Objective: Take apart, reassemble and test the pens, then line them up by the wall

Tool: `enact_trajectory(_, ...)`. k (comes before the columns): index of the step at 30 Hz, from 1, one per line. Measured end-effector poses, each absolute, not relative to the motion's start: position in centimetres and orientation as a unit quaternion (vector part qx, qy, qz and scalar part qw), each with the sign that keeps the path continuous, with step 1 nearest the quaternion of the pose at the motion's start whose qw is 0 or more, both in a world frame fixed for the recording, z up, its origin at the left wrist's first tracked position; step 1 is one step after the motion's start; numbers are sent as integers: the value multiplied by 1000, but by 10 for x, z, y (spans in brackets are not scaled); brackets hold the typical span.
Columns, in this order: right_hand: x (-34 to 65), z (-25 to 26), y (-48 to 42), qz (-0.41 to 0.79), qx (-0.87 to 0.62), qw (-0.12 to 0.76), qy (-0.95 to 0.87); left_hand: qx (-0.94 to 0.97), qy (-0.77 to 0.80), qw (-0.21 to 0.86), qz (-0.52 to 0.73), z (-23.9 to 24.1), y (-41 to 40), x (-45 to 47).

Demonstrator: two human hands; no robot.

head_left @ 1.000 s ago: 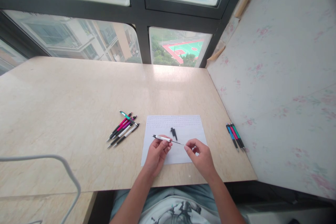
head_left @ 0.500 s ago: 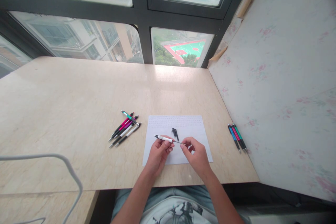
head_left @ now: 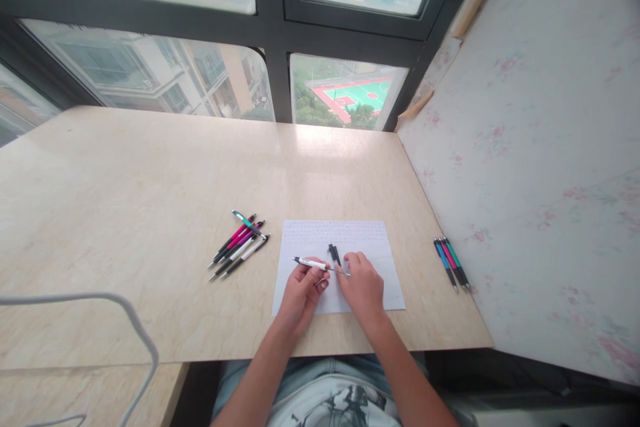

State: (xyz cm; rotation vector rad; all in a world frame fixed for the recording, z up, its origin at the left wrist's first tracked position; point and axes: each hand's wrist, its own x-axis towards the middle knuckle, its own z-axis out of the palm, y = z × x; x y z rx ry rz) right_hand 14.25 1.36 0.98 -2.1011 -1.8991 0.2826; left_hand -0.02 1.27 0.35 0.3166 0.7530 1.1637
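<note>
My left hand (head_left: 301, 290) is closed around the white barrel of a pen (head_left: 313, 263), which lies nearly level with its black clicker end to the left. A thin refill (head_left: 340, 271) sticks out of the barrel's right end. My right hand (head_left: 364, 285) is over the paper with thumb and fingers apart, at the lower end of a black pen grip (head_left: 337, 255). Beside the grip lies a small black piece (head_left: 331, 250). Both black parts rest on a sheet of paper (head_left: 385, 267) with rows of faint writing.
Several pens (head_left: 240, 250) in mixed colours lie in a pile left of the paper. Several more pens (head_left: 451, 263) lie side by side near the wall (head_left: 540, 180). A grey cable (head_left: 135, 320) curves across the lower left of the table (head_left: 150, 213). Windows stand behind.
My right hand has left the refill's end and moved left and slightly forward to the black pen grip. My left hand and the white pen have hardly moved.
</note>
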Motion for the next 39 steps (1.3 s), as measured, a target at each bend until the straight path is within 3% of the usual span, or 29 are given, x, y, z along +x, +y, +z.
enact_trajectory(7, 148, 12, 20, 103, -763, 157, -618, 147, 350, 757, 532, 5, 13, 0)
enact_trajectory(16, 206, 26, -2, 396, -637, 392, -531, 148, 349, 756, 533, 5, 12, 0)
enact_trajectory(26, 214, 54, -18, 341, -607, 391, -601, 150, 349, 755, 534, 5, 13, 0)
enact_trajectory(39, 169, 46, -9, 317, -584, 404, -628, 195, 368, 746, 521, 5, 12, 4)
